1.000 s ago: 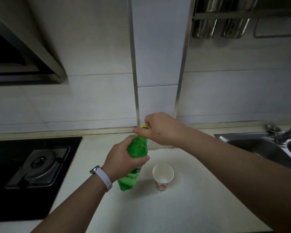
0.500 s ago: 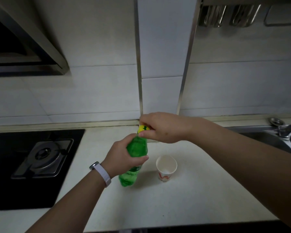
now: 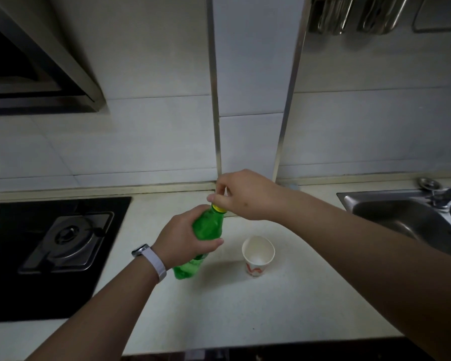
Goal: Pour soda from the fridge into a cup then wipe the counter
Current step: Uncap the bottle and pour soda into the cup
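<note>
Step in hand: uncapping. The green soda bottle [image 3: 208, 225] stands on the bench [image 3: 245, 308], tilted slightly, centre of scene, between the gas hob [image 3: 63, 241] on the left and the sink [image 3: 406, 217] far right. Left hand [image 3: 182, 241] is wrapped round the bottle's upper body, thumb across the front, bracing it. Right hand [image 3: 245, 195] sits over the neck, fingertips pinching the yellow cap [image 3: 218, 209] from above. Cap looks seated on the neck; can't tell how far it's unscrewed.

The paper cup [image 3: 258, 254] stands upright just right of the bottle, near but not touching. Looks empty, so pouring isn't started. No cloth in view for the wipe.

Next move, my read: finish twisting the cap off with the right hand while the left resists the torque, park the cap somewhere, then lift and tilt the bottle over the cup. The cup is light paper and likely to tip if the bottle neck knocks the rim. Fizz could foam over, so open and pour slowly.
</note>
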Demonstrator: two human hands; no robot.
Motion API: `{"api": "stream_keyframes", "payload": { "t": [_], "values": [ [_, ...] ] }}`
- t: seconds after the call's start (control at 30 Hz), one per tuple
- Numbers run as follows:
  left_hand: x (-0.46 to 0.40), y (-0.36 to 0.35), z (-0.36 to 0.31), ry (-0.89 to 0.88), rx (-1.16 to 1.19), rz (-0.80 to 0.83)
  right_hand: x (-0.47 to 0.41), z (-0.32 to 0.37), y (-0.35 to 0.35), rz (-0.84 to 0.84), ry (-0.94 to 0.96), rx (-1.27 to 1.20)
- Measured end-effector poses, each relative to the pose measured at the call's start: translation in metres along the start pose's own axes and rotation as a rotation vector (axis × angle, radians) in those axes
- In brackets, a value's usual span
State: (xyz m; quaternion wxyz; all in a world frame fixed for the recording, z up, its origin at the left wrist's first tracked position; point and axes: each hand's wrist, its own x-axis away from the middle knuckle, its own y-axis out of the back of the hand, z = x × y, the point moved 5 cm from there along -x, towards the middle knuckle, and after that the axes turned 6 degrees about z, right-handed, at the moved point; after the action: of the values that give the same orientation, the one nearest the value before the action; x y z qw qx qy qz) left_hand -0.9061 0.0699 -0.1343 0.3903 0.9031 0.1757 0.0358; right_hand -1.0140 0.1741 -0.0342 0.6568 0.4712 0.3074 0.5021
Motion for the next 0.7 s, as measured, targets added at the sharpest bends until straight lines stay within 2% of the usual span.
{"api": "stream_keyframes", "payload": {
  "t": [0.1,0.17,0.27,0.33,0.5,0.7],
  "values": [
    [-0.003,0.000,0.001,-0.006,-0.026,0.028,-0.003,0.011,-0.001,0.010,0.077,0.083],
    [-0.004,0.000,0.003,0.004,0.022,0.016,-0.006,0.013,-0.001,0.005,0.064,0.151],
    [-0.006,0.007,0.005,0.021,0.118,-0.043,-0.012,0.007,0.005,-0.023,-0.031,0.061],
    [-0.009,0.011,0.005,0.017,0.124,-0.054,-0.015,0.007,0.010,-0.027,-0.015,0.046],
    [-0.013,0.017,0.002,-0.003,0.025,-0.037,-0.018,0.008,0.016,0.043,0.058,0.122],
    [-0.017,0.020,0.004,-0.048,0.061,-0.005,-0.015,0.013,0.014,0.152,0.184,0.114]
  ]
}}
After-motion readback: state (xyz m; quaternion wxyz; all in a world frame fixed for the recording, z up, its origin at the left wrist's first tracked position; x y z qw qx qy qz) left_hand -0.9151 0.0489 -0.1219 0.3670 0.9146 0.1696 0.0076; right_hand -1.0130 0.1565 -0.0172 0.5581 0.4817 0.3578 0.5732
